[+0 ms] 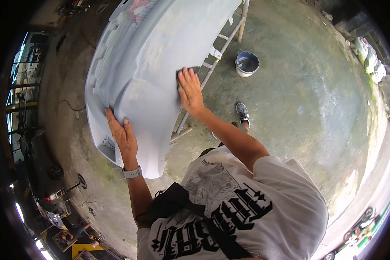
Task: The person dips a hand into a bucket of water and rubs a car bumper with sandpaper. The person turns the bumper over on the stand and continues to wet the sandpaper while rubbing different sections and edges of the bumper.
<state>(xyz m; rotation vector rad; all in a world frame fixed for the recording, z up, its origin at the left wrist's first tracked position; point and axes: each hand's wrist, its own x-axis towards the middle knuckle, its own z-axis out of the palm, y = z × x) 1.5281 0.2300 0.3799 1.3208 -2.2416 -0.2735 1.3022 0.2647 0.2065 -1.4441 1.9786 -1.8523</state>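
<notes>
The pale grey bumper cover lies in front of the person, angled away from the body, on a frame of metal pipes; the right hand grasps a dark pad, fingers laid over it, pressing it to the cover's right edge; the left hand grips nothing, its fingers spread against the lower left side, a watch on that wrist. For good rubbing, the pad seems best kept flat, with light, even pressure from all 4 fingers, easing off where the edge curves; the left palm should brace without pushing the panel off line. Beyond, 1 bucket stands on the concrete floor, near a shoe; its contents are hard to tell.
</notes>
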